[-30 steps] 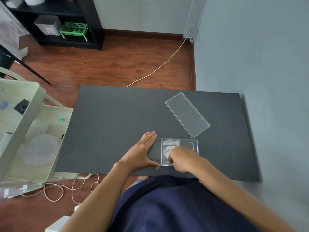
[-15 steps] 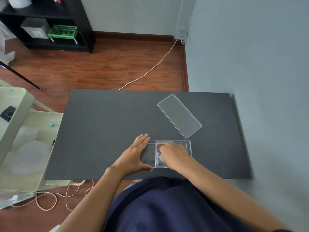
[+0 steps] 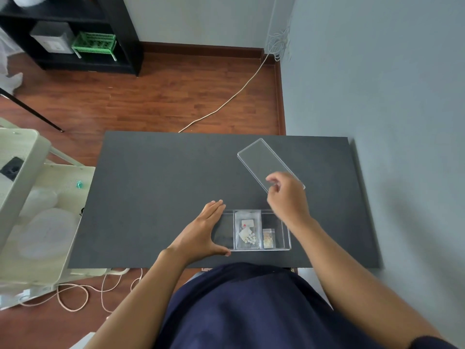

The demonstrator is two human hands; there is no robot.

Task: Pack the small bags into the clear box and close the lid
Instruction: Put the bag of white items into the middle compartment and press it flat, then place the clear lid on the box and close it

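Note:
A clear box (image 3: pixel 285 244) with three compartments sits near the front edge of the black table (image 3: pixel 161 182). Small bags (image 3: pixel 247 231) with white bits lie in the middle compartment, and a small bag (image 3: pixel 268 238) with gold bits lies in the right one. The left compartment looks bare. My left hand (image 3: pixel 203 233) rests open against the box's left end. The clear lid (image 3: pixel 264 162) lies flat and slanted behind the box. My right hand (image 3: pixel 286 195) hovers over the lid's near end with fingers apart, holding nothing that I can see.
A pale cart (image 3: pixel 37 210) with white lidded containers stands at the table's left side. The grey wall (image 3: pixel 402 122) runs close along the right edge. Cables (image 3: pixel 75 295) lie on the wooden floor, and a black shelf (image 3: pixel 75 34) stands far back.
My right hand has left the box's middle compartment and moved up and right to the lid. The bags in the box are now uncovered. My left hand has stayed at the box.

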